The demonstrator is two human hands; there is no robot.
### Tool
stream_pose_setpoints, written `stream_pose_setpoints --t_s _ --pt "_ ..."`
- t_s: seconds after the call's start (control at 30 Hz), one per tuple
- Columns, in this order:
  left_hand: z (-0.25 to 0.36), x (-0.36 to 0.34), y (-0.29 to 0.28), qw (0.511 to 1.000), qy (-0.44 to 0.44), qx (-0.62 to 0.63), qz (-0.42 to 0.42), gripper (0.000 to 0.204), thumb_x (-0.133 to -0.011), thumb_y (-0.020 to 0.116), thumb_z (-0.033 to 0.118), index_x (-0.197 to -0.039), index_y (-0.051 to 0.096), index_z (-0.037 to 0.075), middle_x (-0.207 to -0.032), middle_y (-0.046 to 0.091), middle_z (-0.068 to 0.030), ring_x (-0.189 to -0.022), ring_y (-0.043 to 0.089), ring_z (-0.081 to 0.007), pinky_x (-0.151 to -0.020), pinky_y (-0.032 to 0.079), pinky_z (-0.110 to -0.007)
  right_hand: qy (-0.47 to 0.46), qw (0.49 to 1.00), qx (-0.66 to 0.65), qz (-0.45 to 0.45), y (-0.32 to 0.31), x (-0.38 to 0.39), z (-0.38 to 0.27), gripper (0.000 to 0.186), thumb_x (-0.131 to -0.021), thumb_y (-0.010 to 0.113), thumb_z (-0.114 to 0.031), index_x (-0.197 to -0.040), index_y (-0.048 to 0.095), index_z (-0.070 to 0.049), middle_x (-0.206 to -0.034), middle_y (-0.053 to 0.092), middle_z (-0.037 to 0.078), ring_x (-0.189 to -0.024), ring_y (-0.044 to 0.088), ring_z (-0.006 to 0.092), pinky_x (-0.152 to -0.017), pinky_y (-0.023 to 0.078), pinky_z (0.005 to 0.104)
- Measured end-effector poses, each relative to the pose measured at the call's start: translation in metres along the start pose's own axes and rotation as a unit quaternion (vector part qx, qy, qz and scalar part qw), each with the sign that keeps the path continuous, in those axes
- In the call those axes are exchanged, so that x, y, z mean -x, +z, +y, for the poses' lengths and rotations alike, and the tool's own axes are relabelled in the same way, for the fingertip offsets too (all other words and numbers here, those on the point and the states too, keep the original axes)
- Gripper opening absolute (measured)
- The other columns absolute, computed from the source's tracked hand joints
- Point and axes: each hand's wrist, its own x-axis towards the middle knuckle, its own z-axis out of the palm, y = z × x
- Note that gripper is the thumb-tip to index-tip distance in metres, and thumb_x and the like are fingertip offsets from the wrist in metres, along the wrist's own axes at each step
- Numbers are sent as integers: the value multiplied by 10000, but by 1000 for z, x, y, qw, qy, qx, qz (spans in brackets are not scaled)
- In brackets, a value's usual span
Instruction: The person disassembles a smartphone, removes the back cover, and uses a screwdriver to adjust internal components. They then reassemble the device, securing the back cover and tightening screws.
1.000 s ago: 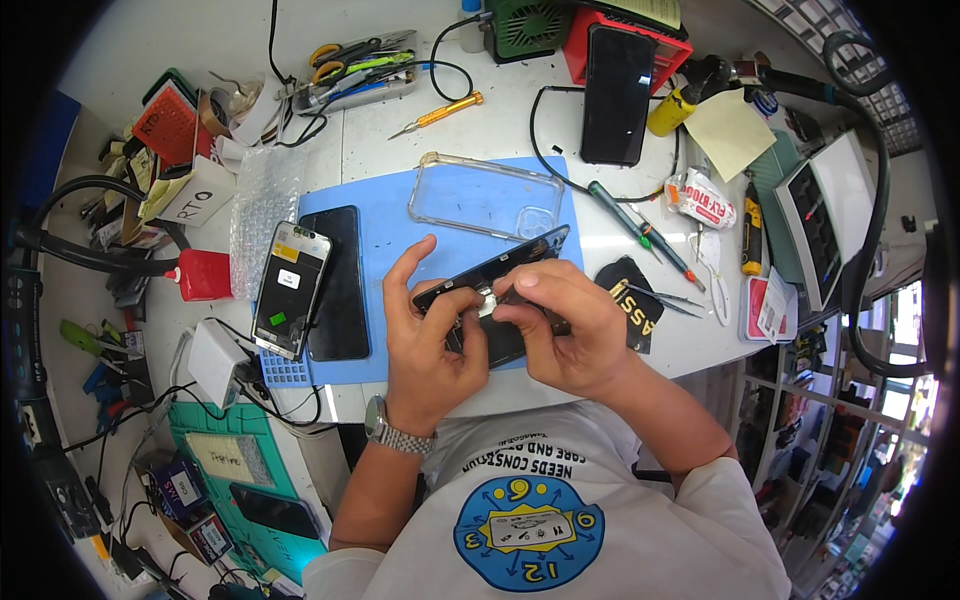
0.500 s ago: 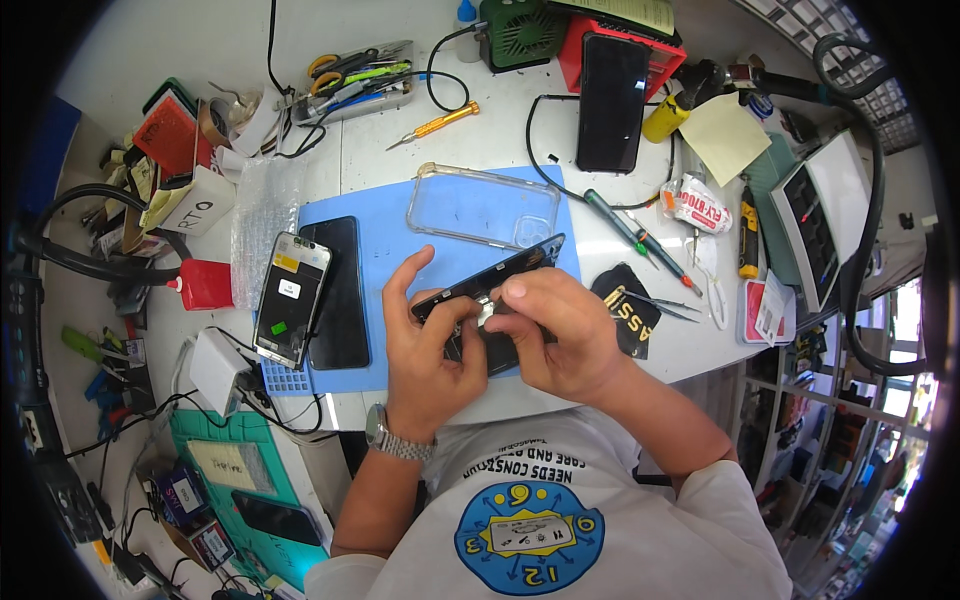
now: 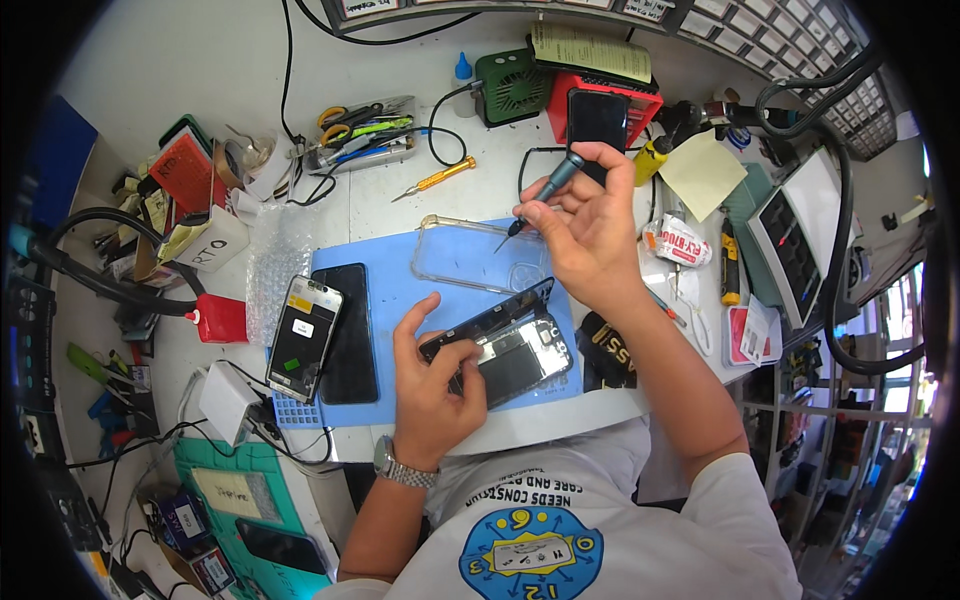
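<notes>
My left hand (image 3: 437, 400) grips an opened phone (image 3: 522, 366) by its left end, over the front of the blue mat (image 3: 392, 275). One panel of the phone tilts up along the far side; inner parts show in the other half. Raised above and to the right of it, my right hand (image 3: 595, 245) holds a slim dark-blue screwdriver (image 3: 560, 178), its thin tip pointing down and left. Behind the phone lies a clear phone case (image 3: 455, 272). To the left are a loose phone screen (image 3: 305, 345) with stickers and a dark phone (image 3: 350, 335).
An orange screwdriver (image 3: 440, 178) lies near a tool tray (image 3: 365, 150). A green fan (image 3: 512, 88) and a red stand (image 3: 640, 105) with a phone are at the back. A white tube (image 3: 680, 242) and yellow-black cutter (image 3: 730, 265) lie right; a red bottle (image 3: 222, 318) stands left.
My right hand has left the phone and moved up and right, now with a screwdriver in it. The phone lies opened wider, showing its inside. The view has shifted upward.
</notes>
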Motion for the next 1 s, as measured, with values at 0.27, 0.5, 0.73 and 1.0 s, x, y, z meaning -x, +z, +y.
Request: stream_pose_setpoints --t_s 0.27,0.5,0.73,1.0 --pt "0 3 1 999 -41 27 1 201 -820 759 -43 -979 784 77 -1523 568 -278 -1003 682 -263 -811 558 -358 53 993 90 -55 3 -26 38 650 -1028 668 106 -1477 231 -67 -1180 683 196 -1099 749 240 -934 652 362" --pt "0 4 1 999 -35 25 9 186 -826 766 -33 -976 782 75 -1517 572 -281 -1026 695 -285 -826 567 -364 46 998 25 -43 3 -26 34 630 -1029 654 109 -1465 235 -68 -1165 701 189 -1075 762 217 -910 658 341" --pt "1 0 -3 1000 18 9 -8 191 -857 716 -96 -1029 737 -16 -1538 501 -315 -921 723 -249 -770 607 -333 45 998 32 -35 2 -23 36 625 -1028 658 109 -1459 241 -65 -1175 693 191 -1076 763 219 -928 661 347" --pt "1 3 -1 998 -43 37 -1 182 -820 770 -9 -984 786 69 -1526 561 -287 -1071 686 -304 -874 563 -385 60 997 36 -36 5 -25 48 635 -1024 675 107 -1459 246 -65 -1177 698 201 -1078 765 224 -917 662 342"
